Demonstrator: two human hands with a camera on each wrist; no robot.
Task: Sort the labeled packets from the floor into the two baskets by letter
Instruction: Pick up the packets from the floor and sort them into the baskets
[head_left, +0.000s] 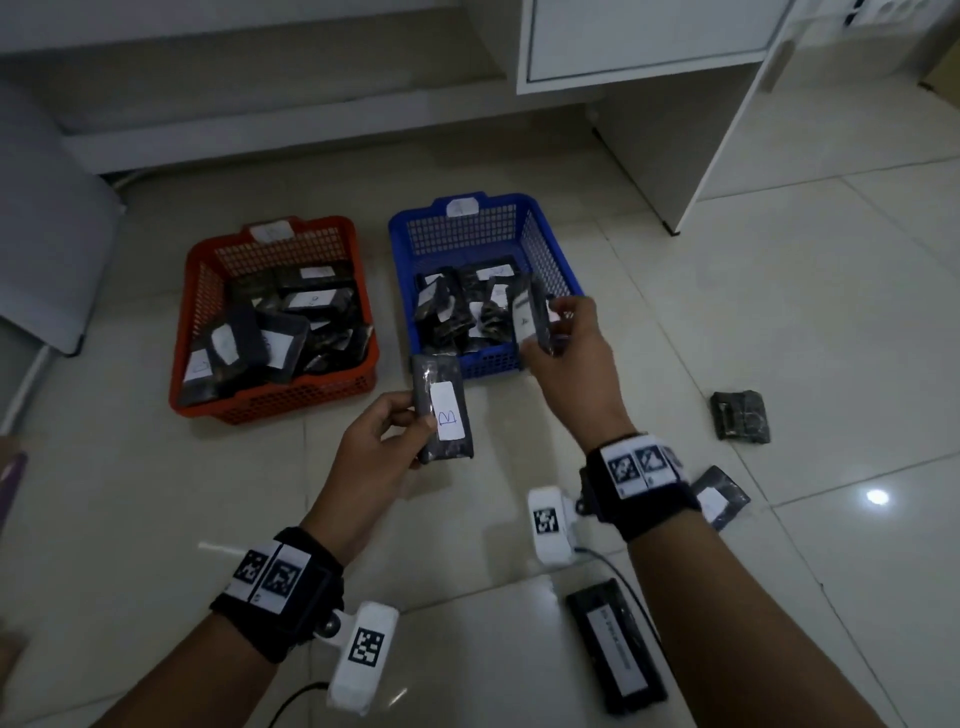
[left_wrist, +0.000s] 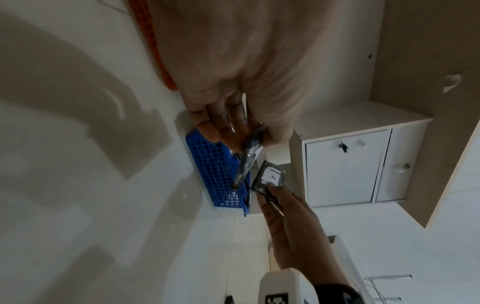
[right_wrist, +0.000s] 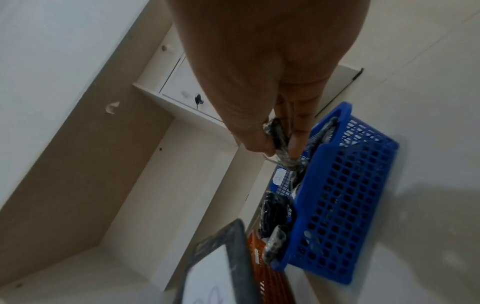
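Note:
My left hand (head_left: 413, 431) grips a black packet labelled B (head_left: 444, 410) upright, just in front of the gap between the baskets. The left wrist view shows this packet (left_wrist: 249, 156) edge-on in the fingers. My right hand (head_left: 545, 332) pinches a packet labelled A (head_left: 530, 322) over the front right corner of the blue basket (head_left: 550, 249). The red basket (head_left: 291, 400) stands to its left. Both baskets hold several black packets. Three more packets lie on the floor: one at the right (head_left: 740, 415), one behind my right wrist (head_left: 719, 499), and one near me (head_left: 615, 647).
A white desk panel (head_left: 727, 130) stands on the tile floor behind and right of the blue basket. A low white ledge (head_left: 260, 140) runs along the wall behind the baskets. A grey object (head_left: 47, 234) leans at the far left.

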